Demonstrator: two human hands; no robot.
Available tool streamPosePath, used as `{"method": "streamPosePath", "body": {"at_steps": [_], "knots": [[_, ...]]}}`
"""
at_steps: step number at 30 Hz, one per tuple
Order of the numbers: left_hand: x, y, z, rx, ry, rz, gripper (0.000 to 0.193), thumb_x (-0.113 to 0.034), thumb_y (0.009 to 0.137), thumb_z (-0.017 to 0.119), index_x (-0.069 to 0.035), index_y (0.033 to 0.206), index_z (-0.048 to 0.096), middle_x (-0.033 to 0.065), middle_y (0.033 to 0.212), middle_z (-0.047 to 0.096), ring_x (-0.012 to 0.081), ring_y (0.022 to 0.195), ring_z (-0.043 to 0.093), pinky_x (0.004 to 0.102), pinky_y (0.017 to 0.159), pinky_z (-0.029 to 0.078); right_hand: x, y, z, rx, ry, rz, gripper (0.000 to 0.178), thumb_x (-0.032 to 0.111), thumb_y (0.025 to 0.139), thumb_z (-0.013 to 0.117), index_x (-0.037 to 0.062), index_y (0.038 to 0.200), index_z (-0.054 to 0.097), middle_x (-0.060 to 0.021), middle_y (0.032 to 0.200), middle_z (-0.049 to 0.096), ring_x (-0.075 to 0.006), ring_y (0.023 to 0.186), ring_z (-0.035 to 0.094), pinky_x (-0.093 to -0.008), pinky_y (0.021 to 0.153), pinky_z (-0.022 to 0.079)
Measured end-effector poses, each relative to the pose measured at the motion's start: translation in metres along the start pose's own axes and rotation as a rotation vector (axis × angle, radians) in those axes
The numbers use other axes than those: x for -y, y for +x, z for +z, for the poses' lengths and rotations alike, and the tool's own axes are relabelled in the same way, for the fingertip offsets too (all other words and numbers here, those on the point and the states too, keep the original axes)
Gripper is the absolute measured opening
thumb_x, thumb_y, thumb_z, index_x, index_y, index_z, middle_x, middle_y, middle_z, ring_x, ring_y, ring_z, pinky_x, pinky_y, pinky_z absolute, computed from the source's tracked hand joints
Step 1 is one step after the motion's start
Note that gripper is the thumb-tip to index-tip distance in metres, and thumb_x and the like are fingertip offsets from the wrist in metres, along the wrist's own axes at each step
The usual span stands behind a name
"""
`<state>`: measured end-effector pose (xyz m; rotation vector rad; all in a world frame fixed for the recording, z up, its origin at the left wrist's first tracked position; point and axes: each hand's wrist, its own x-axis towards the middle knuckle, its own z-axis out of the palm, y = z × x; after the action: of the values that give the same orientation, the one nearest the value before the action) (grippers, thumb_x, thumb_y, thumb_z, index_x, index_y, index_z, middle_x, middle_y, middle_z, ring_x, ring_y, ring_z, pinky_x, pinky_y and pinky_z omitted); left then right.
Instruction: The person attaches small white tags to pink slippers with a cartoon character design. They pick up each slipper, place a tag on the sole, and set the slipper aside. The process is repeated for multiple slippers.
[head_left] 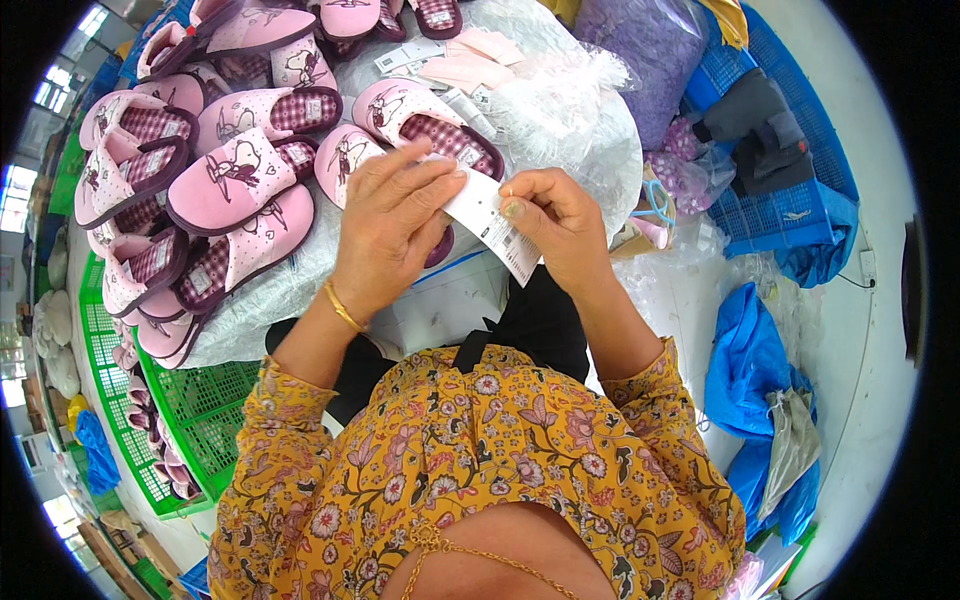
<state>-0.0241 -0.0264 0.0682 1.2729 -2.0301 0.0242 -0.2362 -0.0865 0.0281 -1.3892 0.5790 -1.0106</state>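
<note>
At the centre, over the table's near edge: one white tag, narrow and flat, printed side up to my head view. Long axis runs 11 to 5 o'clock; the lower end points to 5, a corner lowest.

Left hand, at 9 o'clock of the tag: fingers bent and closed over its upper end. Right hand, at 3 o'clock: thumb and forefinger pinching its right edge.

Edges and room: plastic-covered table, its rim curving below the hands. Slippers, pink with checked insoles, crowd it from 9 to 12 o'clock, one just beyond the left fingers. Open gap at 6 o'clock, between rim and black trousers, pale floor showing through. Blue crate at 3 o'clock, well apart; green crate at 8.

Obscured: the tag's upper end, under the left fingers; the left thumb, which I cannot see. Whether a fine strand sits in the right pinch, I cannot tell. Uppermost slippers cut off at 12.
</note>
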Motion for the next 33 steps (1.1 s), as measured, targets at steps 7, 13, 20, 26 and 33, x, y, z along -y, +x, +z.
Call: {"method": "streamPosePath", "body": {"at_steps": [7, 13, 20, 26, 33], "knots": [[-0.034, -0.015, 0.023, -0.074, -0.835, -0.640, 0.025, -0.013, 0.098, 0.059, 0.002, 0.118, 0.065, 0.0065, 0.102, 0.069, 0.0087, 0.090, 0.062, 0.0233, 0.080, 0.049, -0.005, 0.000, 0.013, -0.067, -0.038, -0.287, 0.013, 0.007, 0.094, 0.066, 0.0011, 0.105, 0.063, -0.0031, 0.101, 0.062, -0.0079, 0.089, 0.058, -0.0221, 0.078, 0.047], [-0.029, -0.022, 0.031, 0.005, -1.030, -0.743, 0.029, -0.016, 0.102, 0.053, 0.003, 0.122, 0.062, 0.0036, 0.102, 0.068, 0.0081, 0.090, 0.061, 0.0231, 0.079, 0.050, -0.016, -0.001, 0.015, -0.076, -0.029, -0.218, 0.013, 0.009, 0.095, 0.064, 0.0017, 0.106, 0.063, -0.0034, 0.103, 0.062, -0.0087, 0.091, 0.059, -0.0238, 0.081, 0.048], [-0.027, -0.030, 0.031, 0.014, -1.189, -0.820, 0.029, -0.019, 0.103, 0.050, 0.004, 0.116, 0.063, 0.0035, 0.097, 0.067, 0.0062, 0.085, 0.060, 0.0228, 0.075, 0.050, -0.015, -0.009, 0.021, -0.143, -0.001, -0.063, 0.016, 0.011, 0.095, 0.066, 0.0013, 0.107, 0.062, -0.0010, 0.094, 0.064, -0.0057, 0.084, 0.058, -0.0219, 0.076, 0.048], [-0.031, -0.025, 0.038, -0.053, -1.002, -0.783, 0.022, -0.017, 0.101, 0.054, 0.002, 0.108, 0.065, 0.0004, 0.088, 0.065, 0.0043, 0.077, 0.058, 0.0225, 0.068, 0.049, -0.017, -0.010, 0.025, -0.184, -0.011, 0.007, 0.016, 0.010, 0.093, 0.067, 0.0007, 0.105, 0.063, 0.0000, 0.092, 0.064, -0.0042, 0.080, 0.056, -0.0210, 0.072, 0.048], [-0.023, -0.034, 0.055, -0.180, -1.010, -0.777, 0.017, -0.014, 0.099, 0.057, 0.000, 0.101, 0.066, -0.0013, 0.083, 0.064, 0.0025, 0.073, 0.054, 0.0203, 0.063, 0.045, -0.023, -0.012, 0.040, -0.280, -0.042, -0.027, 0.013, 0.006, 0.090, 0.069, 0.0013, 0.103, 0.065, 0.0003, 0.092, 0.065, -0.0033, 0.078, 0.056, -0.0207, 0.069, 0.047]]}}
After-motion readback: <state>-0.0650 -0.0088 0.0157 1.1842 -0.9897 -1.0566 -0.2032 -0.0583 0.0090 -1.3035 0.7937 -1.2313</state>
